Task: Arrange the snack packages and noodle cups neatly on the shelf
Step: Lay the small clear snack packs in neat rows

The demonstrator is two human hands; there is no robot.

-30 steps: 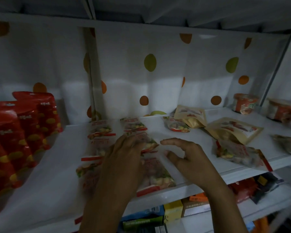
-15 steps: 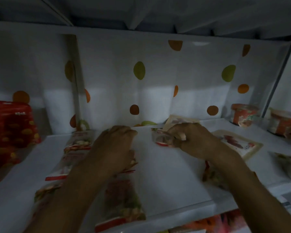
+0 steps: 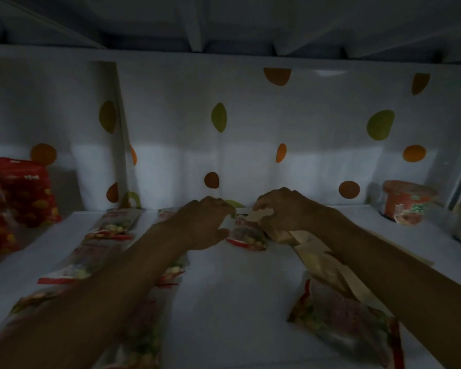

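Fingers (image 3: 262, 206) of right hand (image 3: 285, 211) curled round tan pouch (image 3: 261, 216) at shelf (image 3: 224, 302) back. Left hand (image 3: 205, 222) fingers bent at clear snack packet (image 3: 246, 235) top corner, grip unclear. Packet between hands, long axis front-to-back, left thumb nearest.

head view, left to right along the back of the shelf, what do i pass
crinkly red snack bags → clear red-edged snack packet → left hand → right hand gripping tan paper pouch → red lidded noodle cup

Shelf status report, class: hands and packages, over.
Left grip at small snack packet, hold unclear. Right grip pinching tan pouch. Noodle cup far right, untouched.
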